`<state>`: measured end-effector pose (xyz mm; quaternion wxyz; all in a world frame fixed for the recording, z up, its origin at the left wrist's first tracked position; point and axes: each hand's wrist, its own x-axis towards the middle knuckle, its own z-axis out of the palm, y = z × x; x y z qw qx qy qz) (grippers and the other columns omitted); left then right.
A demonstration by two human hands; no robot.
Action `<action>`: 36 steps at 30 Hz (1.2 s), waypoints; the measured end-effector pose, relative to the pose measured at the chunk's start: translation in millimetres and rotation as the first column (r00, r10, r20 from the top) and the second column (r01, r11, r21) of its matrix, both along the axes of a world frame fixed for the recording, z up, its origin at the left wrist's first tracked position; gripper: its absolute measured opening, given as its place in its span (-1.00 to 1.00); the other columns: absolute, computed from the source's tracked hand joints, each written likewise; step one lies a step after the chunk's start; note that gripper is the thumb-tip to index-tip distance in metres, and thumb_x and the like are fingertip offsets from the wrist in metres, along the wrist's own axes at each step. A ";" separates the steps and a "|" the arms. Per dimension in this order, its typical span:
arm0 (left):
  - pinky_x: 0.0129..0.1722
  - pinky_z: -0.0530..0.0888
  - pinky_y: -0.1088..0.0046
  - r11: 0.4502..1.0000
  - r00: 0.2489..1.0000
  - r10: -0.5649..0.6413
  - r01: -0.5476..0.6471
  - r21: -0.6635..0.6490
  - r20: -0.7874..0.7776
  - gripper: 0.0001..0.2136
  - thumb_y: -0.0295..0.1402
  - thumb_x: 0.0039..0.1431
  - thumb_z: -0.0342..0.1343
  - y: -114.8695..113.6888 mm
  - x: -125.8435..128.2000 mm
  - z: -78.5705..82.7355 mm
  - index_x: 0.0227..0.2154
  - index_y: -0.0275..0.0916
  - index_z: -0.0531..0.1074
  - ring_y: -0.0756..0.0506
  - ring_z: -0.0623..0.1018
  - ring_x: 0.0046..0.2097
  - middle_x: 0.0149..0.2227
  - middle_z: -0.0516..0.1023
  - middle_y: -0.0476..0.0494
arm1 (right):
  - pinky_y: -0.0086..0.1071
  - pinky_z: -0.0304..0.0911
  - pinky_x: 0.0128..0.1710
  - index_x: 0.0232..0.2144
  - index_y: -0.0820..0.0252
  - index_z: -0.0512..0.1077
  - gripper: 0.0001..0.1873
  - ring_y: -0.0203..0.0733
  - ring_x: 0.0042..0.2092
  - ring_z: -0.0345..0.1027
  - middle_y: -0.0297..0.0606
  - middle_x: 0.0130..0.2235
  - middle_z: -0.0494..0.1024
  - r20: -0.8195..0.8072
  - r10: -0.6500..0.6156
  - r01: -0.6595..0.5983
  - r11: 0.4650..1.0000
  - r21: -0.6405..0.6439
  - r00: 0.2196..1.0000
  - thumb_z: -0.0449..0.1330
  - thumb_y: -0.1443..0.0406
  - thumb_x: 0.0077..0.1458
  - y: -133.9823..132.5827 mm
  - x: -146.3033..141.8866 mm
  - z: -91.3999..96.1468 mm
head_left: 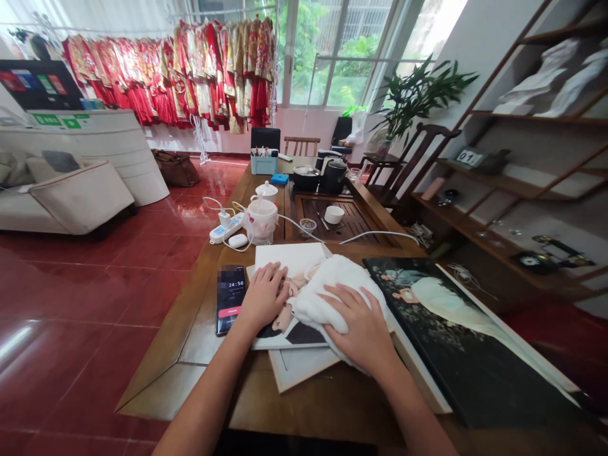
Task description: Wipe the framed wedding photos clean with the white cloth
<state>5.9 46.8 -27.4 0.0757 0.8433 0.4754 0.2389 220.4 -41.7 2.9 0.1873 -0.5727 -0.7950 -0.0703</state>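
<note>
A photo panel (311,337) with a printed portrait lies flat on the wooden table, over another white-edged board (304,367). My left hand (267,292) rests on the panel's left side, fingers stretched out and flat. Under my right hand (360,320) is a white fluffy cloth (344,275), pressed against the right part of the panel. The right fingers are spread over the cloth, and their grip on it is partly hidden. Much of the portrait is covered by the cloth and my hands. A phone (230,297) showing a timer lies just left of my left hand.
Right of the panel lies a large dark picture (456,329) of a figure in a pale dress. Beyond it stand a plastic-wrapped jar (261,220), a power strip (227,228), a white bowl (334,215) and a tea tray (370,221). A white cable (380,234) crosses the table.
</note>
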 end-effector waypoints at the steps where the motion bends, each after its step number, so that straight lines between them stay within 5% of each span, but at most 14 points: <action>1: 0.25 0.16 0.12 1.000 1.000 -0.002 0.002 0.002 -0.001 -0.66 -0.28 0.33 -0.11 0.4 0.0 -0.4 0.12 -0.20 0.27 -0.18 0.21 0.26 0.23 0.26 -0.20 | 0.01 -0.12 0.18 0.03 -0.06 0.38 -0.56 -0.01 0.14 0.22 -0.31 0.11 0.43 0.000 -0.006 0.006 1.000 0.001 1.000 0.14 0.21 0.05 8.8 0.9 0.2; 8: 0.24 0.18 0.11 1.000 1.000 -0.002 0.002 0.016 0.002 -0.67 -0.29 0.33 -0.11 1.6 0.7 -2.7 0.12 -0.19 0.27 -0.18 0.23 0.25 0.21 0.28 -0.21 | 0.03 -0.13 0.18 0.03 0.00 0.38 -0.57 -0.01 0.16 0.19 -0.28 0.12 0.42 0.000 -0.024 0.024 1.000 -0.011 1.000 0.14 0.23 0.07 40.0 0.8 3.5; 21: 0.24 0.18 0.12 1.000 1.000 0.003 -0.004 0.003 0.012 -0.66 -0.27 0.33 -0.10 0.4 0.2 -1.0 0.12 -0.19 0.27 -0.19 0.22 0.25 0.21 0.27 -0.21 | 0.01 -0.20 0.23 0.06 -0.12 0.35 -0.52 -0.03 0.18 0.17 -0.37 0.14 0.40 -0.002 0.047 -0.047 0.998 -0.030 0.999 0.14 0.24 0.05 -25.5 0.4 0.3; 31: 0.24 0.17 0.10 1.000 1.000 -0.002 0.002 0.012 0.008 -0.66 -0.28 0.33 -0.12 0.8 0.1 -2.2 0.12 -0.18 0.26 -0.19 0.22 0.26 0.22 0.27 -0.21 | 0.01 -0.12 0.18 0.00 -0.03 0.39 -0.59 -0.01 0.15 0.20 -0.28 0.12 0.42 -0.028 -0.004 0.004 1.000 -0.009 1.000 0.15 0.22 0.04 34.3 6.5 1.0; 36: 0.24 0.18 0.11 1.000 1.000 0.004 -0.005 0.012 0.021 -0.67 -0.29 0.33 -0.11 -0.1 0.0 -1.1 0.11 -0.17 0.27 -0.18 0.23 0.25 0.21 0.29 -0.20 | 0.01 -0.12 0.18 0.00 -0.01 0.39 -0.60 -0.01 0.15 0.20 -0.26 0.12 0.42 -0.023 -0.013 0.013 1.000 0.002 1.000 0.13 0.23 0.07 37.6 2.6 0.6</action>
